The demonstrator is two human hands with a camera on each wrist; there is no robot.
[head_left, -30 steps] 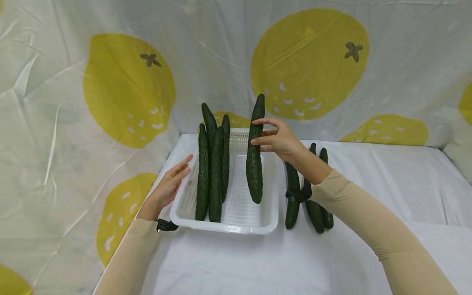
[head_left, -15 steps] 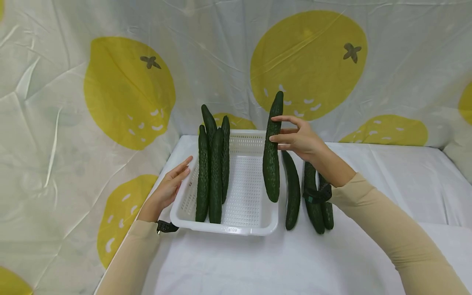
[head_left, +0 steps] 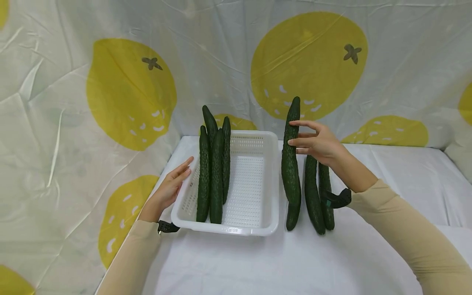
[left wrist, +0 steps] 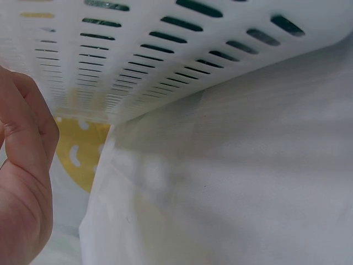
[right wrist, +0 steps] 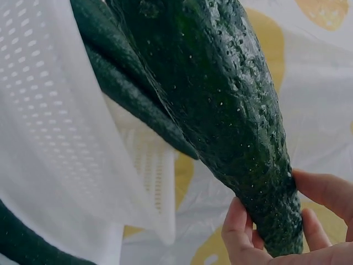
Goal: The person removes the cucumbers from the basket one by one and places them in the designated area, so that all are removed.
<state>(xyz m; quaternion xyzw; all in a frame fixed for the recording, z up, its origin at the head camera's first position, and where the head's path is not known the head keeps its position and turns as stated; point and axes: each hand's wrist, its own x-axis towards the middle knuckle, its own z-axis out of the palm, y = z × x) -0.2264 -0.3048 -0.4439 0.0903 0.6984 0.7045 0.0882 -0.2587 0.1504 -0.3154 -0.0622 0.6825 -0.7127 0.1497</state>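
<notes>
My right hand (head_left: pixel 317 143) pinches a dark green bumpy cucumber (head_left: pixel 290 172) near its upper part and holds it up, tilted slightly. In the right wrist view fingertips and thumb close round the narrow end of this cucumber (right wrist: pixel 220 110). Below it, partly hidden, another cucumber (head_left: pixel 293 219) lies on the cloth just right of a white perforated basket (head_left: pixel 243 188). My left hand (head_left: pixel 169 186) rests with straight fingers against the basket's left side. Several cucumbers (head_left: pixel 216 176) lean together in the basket's left half. Seen in the left wrist view, the slotted wall (left wrist: pixel 165 49) is above the cloth.
Two more cucumbers lie side by side to the right, one cucumber (head_left: pixel 313 200) before the other cucumber (head_left: pixel 326 188). A white cloth (head_left: pixel 258 262) covers the table. Behind it hangs a sheet (head_left: pixel 217 61) printed with yellow lemons.
My right hand has carried the cucumber rightward, from above the basket to above the cucumber lying beside it. My left hand and the basket stay in place.
</notes>
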